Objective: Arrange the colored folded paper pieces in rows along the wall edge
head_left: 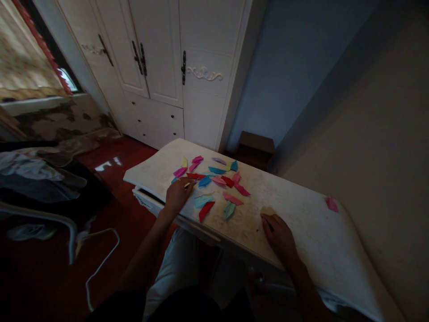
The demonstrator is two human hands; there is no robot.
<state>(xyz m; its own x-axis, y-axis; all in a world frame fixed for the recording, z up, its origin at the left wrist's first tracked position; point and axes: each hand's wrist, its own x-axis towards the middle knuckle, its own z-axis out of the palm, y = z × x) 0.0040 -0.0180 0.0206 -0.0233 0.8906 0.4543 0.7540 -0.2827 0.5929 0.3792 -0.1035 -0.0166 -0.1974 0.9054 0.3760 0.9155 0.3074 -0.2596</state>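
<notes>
Several folded paper pieces in pink, red, blue, green, yellow and purple lie spread on a white table (295, 201). At their left edge is my left hand (179, 194), its fingertips pinched together beside a red folded paper (195, 176) and a blue one (204, 181); what they hold, if anything, is too small to make out. Farther right, my right hand (279, 235) rests low over the tabletop with its fingers curled in. A pale tan patch (268, 209) shows at its fingertips, its kind unclear. Closest to me lie a dark red piece (206, 211) and a green piece (229, 210).
A lone pink paper (331, 204) lies near the table's right end, by the wall. Behind stands a white wardrobe (157, 67), with a small brown cabinet (256, 142) beside it. On the left, a chair with clothes (36, 174) stands on the red floor, near a white cable (102, 261).
</notes>
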